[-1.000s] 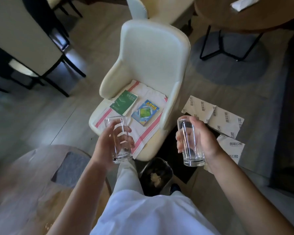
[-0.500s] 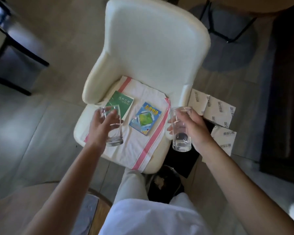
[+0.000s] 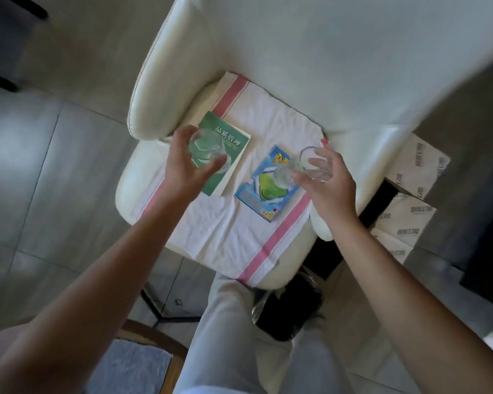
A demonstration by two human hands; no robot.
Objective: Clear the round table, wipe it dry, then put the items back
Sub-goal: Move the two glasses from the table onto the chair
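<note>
My left hand (image 3: 184, 169) grips a clear drinking glass (image 3: 207, 150) over a green book (image 3: 228, 155) on the seat of a cream armchair (image 3: 310, 66). A second clear glass (image 3: 293, 169) is held in my right hand (image 3: 329, 186) above a blue book (image 3: 264, 191). Both books lie on a white towel with pink stripes (image 3: 231, 223) spread over the seat. I see the glasses from above; whether they touch the books I cannot tell. The round wooden table's edge (image 3: 154, 339) shows at the bottom left with a grey cloth (image 3: 131, 368) on it.
Flattened cardboard boxes (image 3: 407, 194) lie on the floor to the right of the chair. A dark bin (image 3: 288, 311) sits by my legs under the chair's front. Black chair legs (image 3: 9, 81) stand at the far left.
Both hands have carried the glasses forward and down over the chair seat, left over the green book, right over the blue one. The view has closed in on the chair.
</note>
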